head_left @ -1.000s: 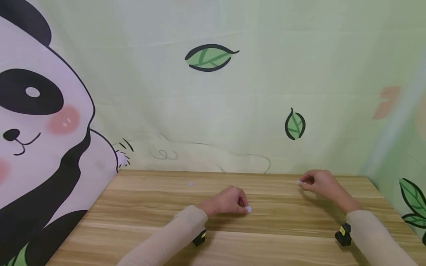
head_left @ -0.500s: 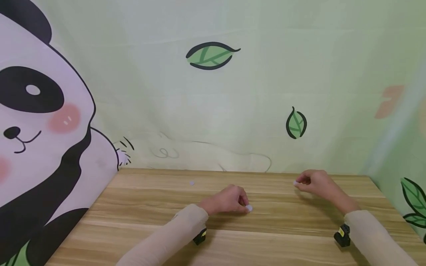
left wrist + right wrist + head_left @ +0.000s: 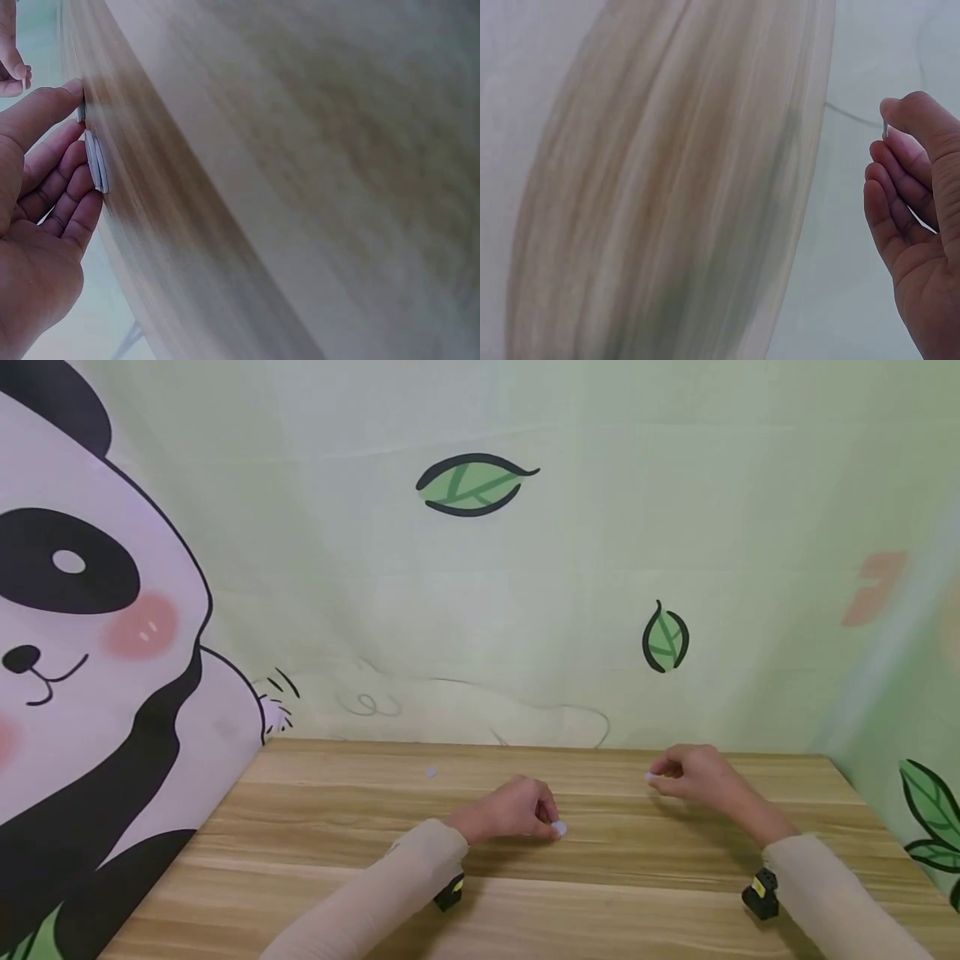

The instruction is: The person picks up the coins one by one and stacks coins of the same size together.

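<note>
My left hand (image 3: 510, 810) is low over the middle of the wooden table, thumb and index finger pinching a small thin white disc (image 3: 558, 829). In the left wrist view a few more thin white discs (image 3: 97, 161) lie stacked at the tips of its other fingers, against the tabletop. Farther back and to the right, my right hand (image 3: 701, 777) pinches another small white disc (image 3: 650, 777) between thumb and index finger. The right wrist view shows that disc (image 3: 886, 129) edge-on, held above the table. One more white disc (image 3: 431, 772) lies alone near the far edge, left of both hands.
The wooden table (image 3: 300, 835) ends at a cloth backdrop (image 3: 480, 610) printed with a panda and leaves. Small black wrist cameras (image 3: 761, 893) sit under both light sleeves.
My right hand has moved a short way left with its disc, toward the left hand. The left hand has stayed in place, and so has the disc lying alone.
</note>
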Demonstrator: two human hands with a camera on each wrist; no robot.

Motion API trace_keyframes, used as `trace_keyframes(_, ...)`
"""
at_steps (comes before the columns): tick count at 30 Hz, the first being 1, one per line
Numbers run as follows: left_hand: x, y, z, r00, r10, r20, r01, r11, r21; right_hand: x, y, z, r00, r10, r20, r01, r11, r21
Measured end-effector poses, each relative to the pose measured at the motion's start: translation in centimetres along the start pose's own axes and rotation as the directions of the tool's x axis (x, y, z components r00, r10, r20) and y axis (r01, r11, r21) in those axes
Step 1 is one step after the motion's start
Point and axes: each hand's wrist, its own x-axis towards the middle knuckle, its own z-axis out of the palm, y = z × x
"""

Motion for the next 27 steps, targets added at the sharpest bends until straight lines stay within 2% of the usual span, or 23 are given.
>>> trace_keyframes(12,0.1,0.2,0.0,1.000,-0.020,0.005,0.020,1.000,0.000,0.1,-1.3,0.7,0.995,-0.098,-0.017,0.098,0.995,0.030)
trace_keyframes(27,-0.1,0.6,-0.2,0.999,-0.031,0.018,0.031,0.999,0.009,0.5,-3.5,1.7,0.993,-0.117,0.011,0.117,0.992,0.052)
